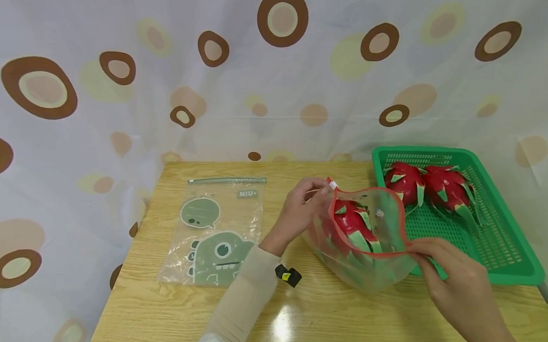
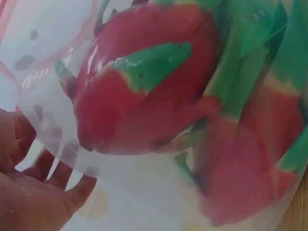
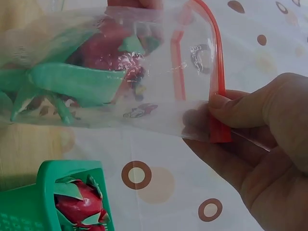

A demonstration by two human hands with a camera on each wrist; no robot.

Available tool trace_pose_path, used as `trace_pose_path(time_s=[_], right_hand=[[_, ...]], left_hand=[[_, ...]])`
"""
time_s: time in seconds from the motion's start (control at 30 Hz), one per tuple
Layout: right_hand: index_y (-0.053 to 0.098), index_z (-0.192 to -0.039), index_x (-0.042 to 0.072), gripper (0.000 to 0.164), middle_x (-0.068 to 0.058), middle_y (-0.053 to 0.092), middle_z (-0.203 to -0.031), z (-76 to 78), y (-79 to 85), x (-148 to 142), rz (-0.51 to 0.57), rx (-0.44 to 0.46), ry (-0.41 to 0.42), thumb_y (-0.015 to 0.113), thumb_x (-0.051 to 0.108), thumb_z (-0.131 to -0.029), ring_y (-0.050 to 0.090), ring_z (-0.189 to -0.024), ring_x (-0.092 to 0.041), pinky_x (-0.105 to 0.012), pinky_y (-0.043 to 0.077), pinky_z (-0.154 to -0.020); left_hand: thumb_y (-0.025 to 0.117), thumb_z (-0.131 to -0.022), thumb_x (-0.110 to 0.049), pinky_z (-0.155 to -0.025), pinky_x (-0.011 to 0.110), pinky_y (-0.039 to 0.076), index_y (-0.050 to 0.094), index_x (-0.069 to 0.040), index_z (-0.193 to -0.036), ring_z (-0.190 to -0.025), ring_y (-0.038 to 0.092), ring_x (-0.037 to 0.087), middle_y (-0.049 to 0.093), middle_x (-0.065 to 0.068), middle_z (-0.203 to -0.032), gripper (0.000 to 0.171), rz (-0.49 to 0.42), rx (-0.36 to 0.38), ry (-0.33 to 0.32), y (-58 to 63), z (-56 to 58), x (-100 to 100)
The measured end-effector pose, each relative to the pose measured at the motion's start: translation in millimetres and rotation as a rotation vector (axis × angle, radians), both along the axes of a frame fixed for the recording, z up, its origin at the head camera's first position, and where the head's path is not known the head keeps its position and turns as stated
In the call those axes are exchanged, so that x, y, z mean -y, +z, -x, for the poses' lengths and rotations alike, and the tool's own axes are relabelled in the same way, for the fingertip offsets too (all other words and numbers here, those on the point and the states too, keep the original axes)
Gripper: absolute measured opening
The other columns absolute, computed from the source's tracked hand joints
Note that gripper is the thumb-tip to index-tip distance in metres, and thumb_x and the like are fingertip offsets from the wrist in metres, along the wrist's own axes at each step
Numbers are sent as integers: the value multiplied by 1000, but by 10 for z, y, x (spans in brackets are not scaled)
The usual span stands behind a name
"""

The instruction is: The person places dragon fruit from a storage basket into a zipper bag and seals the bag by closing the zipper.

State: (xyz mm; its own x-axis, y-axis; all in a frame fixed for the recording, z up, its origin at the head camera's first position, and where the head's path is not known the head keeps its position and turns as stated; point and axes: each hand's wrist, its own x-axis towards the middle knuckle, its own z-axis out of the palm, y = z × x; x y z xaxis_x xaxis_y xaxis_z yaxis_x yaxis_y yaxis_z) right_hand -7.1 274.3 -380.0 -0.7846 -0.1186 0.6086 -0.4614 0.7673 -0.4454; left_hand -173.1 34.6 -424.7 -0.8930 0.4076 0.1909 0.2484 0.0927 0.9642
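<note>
A clear zip bag point(image 1: 357, 271) with a red rim stands with its mouth spread wide, holding red dragon fruit point(image 1: 355, 220) with green scales. Through its plastic, the left wrist view shows two dragon fruits point(image 2: 144, 86). My left hand point(image 1: 301, 208) grips the bag's left rim beside the white slider point(image 1: 333, 185); some of its fingers show behind the film. At the opposite end of the rim, my right hand point(image 1: 453, 283) pinches the red strip point(image 3: 219, 115) between thumb and fingers.
A green basket point(image 1: 506, 217) at the right holds two more dragon fruits point(image 1: 447, 186). Flat on the wooden table point(image 1: 144, 313), left of my left arm, lies another zip bag point(image 1: 221, 230) with a green monster print. A patterned curtain point(image 1: 241, 88) hangs behind.
</note>
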Motion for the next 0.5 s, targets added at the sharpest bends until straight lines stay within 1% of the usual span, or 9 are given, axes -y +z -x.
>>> trace_pose_path(time_s=[0.07, 0.13, 0.17, 0.23, 0.3, 0.37, 0.43, 0.47, 0.5], right_hand=[[73, -94, 1, 50, -7, 70, -90, 24, -16, -17, 18, -43, -7, 50, 45, -100, 54, -100, 16, 3, 39, -90], [73, -93, 1, 45, -7, 70, -88, 46, -30, -42, 32, -78, -19, 52, 41, -100, 56, -97, 14, 2, 41, -86], [73, -93, 1, 42, -7, 69, -88, 55, -34, -57, 40, -88, -26, 54, 38, -100, 57, -96, 13, 2, 42, -84], [73, -92, 2, 39, -8, 69, -87, 70, -40, -86, 43, -96, -40, 56, 35, -100, 57, -94, 12, 1, 42, -81], [73, -92, 2, 37, -8, 69, -88, 75, -35, -114, 30, -71, -63, 55, 33, -100, 55, -93, 14, 1, 41, -79], [73, -92, 1, 25, -9, 69, -87, 86, -27, -132, 18, -66, -77, 61, 22, -99, 53, -91, 16, 1, 41, -76], [72, -92, 1, 7, -9, 69, -86, 100, -12, -143, -5, -57, -97, 67, 6, -93, 50, -90, 19, 1, 40, -73], [72, -93, 0, 4, -10, 69, -86, 107, -5, -147, -12, -53, -105, 70, -1, -89, 49, -89, 21, 1, 40, -71], [71, -93, -1, 15, -11, 69, -85, 118, 0, -150, -17, -62, -110, 72, -11, -82, 48, -89, 21, 0, 40, -70]], left_hand=[[57, -102, -29, -99, 26, 53, 64, -11, -115, -113, 60, 15, 63, 6, -119, 23, -10, 2, 3, 5, -11, 50], [59, -100, -29, -94, 24, 55, 64, -11, -113, -106, 61, 13, 66, 6, -113, 22, -20, -4, 1, 6, -21, 104], [60, -100, -29, -92, 23, 55, 65, -11, -111, -103, 62, 13, 67, 6, -110, 22, -21, -20, 3, 5, -24, 128], [61, -99, -27, -90, 22, 54, 66, -10, -107, -99, 62, 14, 68, 7, -106, 20, -23, -59, 8, 2, -35, 174], [61, -98, -26, -88, 23, 55, 67, -9, -105, -96, 64, 16, 69, 8, -102, 19, -35, -91, 13, -6, -48, 214], [61, -98, -26, -85, 23, 55, 68, -9, -103, -93, 66, 18, 70, 8, -98, 19, -42, -116, 27, -11, -68, 247], [62, -98, -25, -82, 24, 56, 68, -9, -101, -91, 67, 21, 71, 9, -95, 18, -61, -120, 42, -20, -91, 276], [62, -98, -25, -81, 23, 55, 68, -9, -101, -90, 68, 21, 71, 10, -94, 18, -70, -121, 55, -24, -101, 289], [62, -98, -25, -79, 23, 55, 69, -9, -100, -89, 68, 21, 71, 10, -93, 18, -77, -119, 70, -25, -113, 302]])
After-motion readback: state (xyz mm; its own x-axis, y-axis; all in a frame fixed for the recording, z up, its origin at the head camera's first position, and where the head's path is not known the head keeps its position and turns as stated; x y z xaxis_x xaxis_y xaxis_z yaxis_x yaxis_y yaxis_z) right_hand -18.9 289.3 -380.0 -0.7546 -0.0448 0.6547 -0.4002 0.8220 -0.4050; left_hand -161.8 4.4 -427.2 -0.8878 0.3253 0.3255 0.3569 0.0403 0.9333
